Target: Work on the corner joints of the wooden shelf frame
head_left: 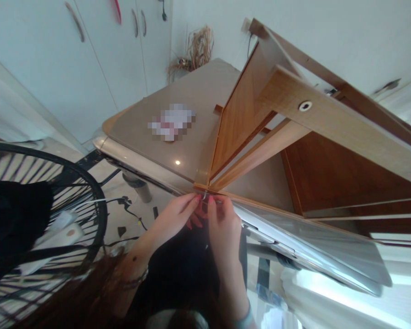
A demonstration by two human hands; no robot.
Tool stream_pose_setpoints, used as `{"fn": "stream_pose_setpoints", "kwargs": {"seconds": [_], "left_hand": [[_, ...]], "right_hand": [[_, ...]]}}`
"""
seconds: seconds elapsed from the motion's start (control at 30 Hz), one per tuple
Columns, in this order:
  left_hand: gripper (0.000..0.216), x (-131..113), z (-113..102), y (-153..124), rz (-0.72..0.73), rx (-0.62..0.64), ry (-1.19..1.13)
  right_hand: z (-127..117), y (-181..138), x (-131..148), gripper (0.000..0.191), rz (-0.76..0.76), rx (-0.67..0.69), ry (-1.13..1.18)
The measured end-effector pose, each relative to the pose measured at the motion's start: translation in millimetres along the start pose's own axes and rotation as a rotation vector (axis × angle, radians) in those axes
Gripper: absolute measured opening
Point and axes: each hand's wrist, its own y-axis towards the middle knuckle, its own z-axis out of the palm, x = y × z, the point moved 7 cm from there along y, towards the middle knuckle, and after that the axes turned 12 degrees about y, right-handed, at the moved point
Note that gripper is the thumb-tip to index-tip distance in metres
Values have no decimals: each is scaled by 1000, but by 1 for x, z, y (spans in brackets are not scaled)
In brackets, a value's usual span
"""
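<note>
A brown wooden furniture frame point(243, 112) with slatted bars and flat panels stands tilted on the table point(202, 84). Its lower corner reaches the table's front edge, just above my hands. Directly under that corner my left hand point(182, 211) pinches with thumb and fingertips. My right hand point(225, 225) is closed beside it, thumb and fingers pressed together. Between the fingertips shows a small shiny metal piece point(204, 195), too small to tell its kind. The fingers partly cover it, so which hand grips it is unclear. A round metal fitting point(305, 106) is set in the upper wooden bar.
A blurred pale item point(174, 121) lies on the table's left part. To the left is a black corded chair point(101, 214) holding dark cloth and a white power strip point(66, 237). White cupboards point(106, 55) and a dried plant point(200, 48) are behind. Cables lie on the floor.
</note>
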Motion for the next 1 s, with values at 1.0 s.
{"fn": "stream_pose_setpoints", "kwargs": {"seconds": [1.0], "left_hand": [[32, -59, -44, -21, 240, -299, 549]], "right_hand": [[21, 6, 10, 41, -65, 79, -194]]}}
